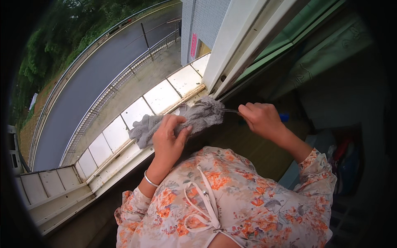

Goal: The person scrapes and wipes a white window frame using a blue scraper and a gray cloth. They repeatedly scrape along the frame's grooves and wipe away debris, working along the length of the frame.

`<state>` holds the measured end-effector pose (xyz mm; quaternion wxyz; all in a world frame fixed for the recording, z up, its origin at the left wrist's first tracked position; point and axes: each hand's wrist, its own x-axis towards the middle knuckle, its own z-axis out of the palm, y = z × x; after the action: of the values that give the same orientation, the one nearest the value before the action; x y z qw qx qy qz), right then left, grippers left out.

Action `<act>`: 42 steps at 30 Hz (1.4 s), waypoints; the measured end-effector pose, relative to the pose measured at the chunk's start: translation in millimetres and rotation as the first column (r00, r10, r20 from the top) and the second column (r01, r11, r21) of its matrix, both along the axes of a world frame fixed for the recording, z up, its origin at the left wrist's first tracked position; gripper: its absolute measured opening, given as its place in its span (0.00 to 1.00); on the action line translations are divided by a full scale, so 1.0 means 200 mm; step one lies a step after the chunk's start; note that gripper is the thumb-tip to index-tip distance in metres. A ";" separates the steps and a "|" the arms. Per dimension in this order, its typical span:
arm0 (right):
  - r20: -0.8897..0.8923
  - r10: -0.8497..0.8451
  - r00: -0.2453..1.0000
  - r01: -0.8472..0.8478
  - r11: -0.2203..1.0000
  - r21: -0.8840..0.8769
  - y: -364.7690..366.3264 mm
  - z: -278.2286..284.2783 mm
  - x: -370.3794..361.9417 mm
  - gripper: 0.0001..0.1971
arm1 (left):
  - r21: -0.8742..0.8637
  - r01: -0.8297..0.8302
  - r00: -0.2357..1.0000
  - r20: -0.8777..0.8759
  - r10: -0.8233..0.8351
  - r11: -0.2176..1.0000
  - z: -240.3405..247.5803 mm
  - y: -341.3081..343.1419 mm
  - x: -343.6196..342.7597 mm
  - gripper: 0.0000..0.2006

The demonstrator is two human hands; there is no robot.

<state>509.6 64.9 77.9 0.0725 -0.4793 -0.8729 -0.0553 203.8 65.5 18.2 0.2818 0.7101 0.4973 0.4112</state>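
Note:
A crumpled grey cloth lies along the sill of an open window, reaching toward the foot of the white frame. My left hand is closed on its middle, with thumb and fingers pinching the fabric. In my right hand is a thin dark metal rod, gripped near its end. The rod's other end goes into the right part of the cloth, so its tip is hidden and I cannot tell what tool it is.
White tiles cover the outer ledge beyond the dirty window track. The window frame rises at the right, next to green-tinted glass. Far below outside run a railing and a road. A blue object shows behind my right wrist.

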 end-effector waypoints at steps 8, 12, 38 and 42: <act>-0.210 -0.106 0.972 0.087 0.991 -0.097 -0.20 -0.19 -0.06 0.10 | -0.351 0.094 0.762 0.627 0.160 0.932 0.11 -0.09 -0.19 0.06; -0.308 -0.072 0.949 0.055 0.997 -0.062 -0.21 -0.27 -0.11 0.06 | -0.175 -0.048 0.600 0.782 0.168 0.983 0.33 -0.12 -0.15 0.06; -0.825 -0.065 0.561 0.374 0.909 0.183 -0.40 -0.41 0.06 0.22 | 0.427 -0.194 0.966 0.239 0.096 0.883 0.43 -0.32 -0.10 0.12; -0.524 -0.421 0.740 0.583 0.791 0.187 -0.27 -0.41 0.24 0.04 | 0.164 -0.085 0.981 0.188 0.054 0.983 0.17 -0.24 -0.08 0.07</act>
<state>557.0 10.5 -3.2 0.3386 -0.6789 -0.6425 -0.1083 186.8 17.7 52.2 0.2495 0.6732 0.4567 0.5254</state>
